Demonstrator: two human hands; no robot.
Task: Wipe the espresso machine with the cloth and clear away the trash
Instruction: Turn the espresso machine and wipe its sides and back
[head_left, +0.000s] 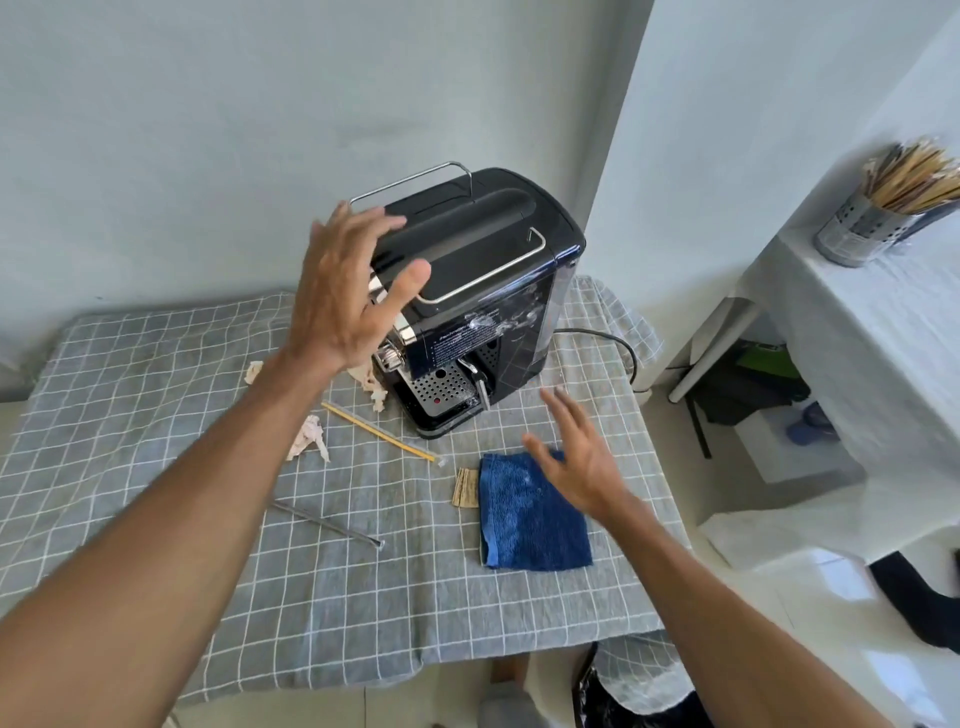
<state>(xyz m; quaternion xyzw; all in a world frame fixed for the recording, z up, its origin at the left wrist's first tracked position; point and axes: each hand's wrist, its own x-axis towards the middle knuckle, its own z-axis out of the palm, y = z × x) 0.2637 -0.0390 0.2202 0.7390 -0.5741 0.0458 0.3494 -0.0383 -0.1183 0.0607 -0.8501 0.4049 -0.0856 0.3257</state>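
A black espresso machine (483, 270) stands at the back of the table, its drip tray facing right-front, white smears on its side. My left hand (345, 288) hovers open beside its left top edge, fingers spread, holding nothing. A folded blue cloth (524, 525) lies flat on the table in front of the machine. My right hand (576, 457) is open just above the cloth's far right corner. Trash lies left of the machine: crumpled tissues (309, 439), a yellow straw (379, 431), a small brown paper packet (466, 487), a clear straw (327, 522).
The table wears a grey checked cloth (156, 415). A black power cord (618, 345) trails off the right edge. A bin with a black liner (623, 696) sits below the front edge. At right, a white counter holds a metal holder of sticks (862, 228).
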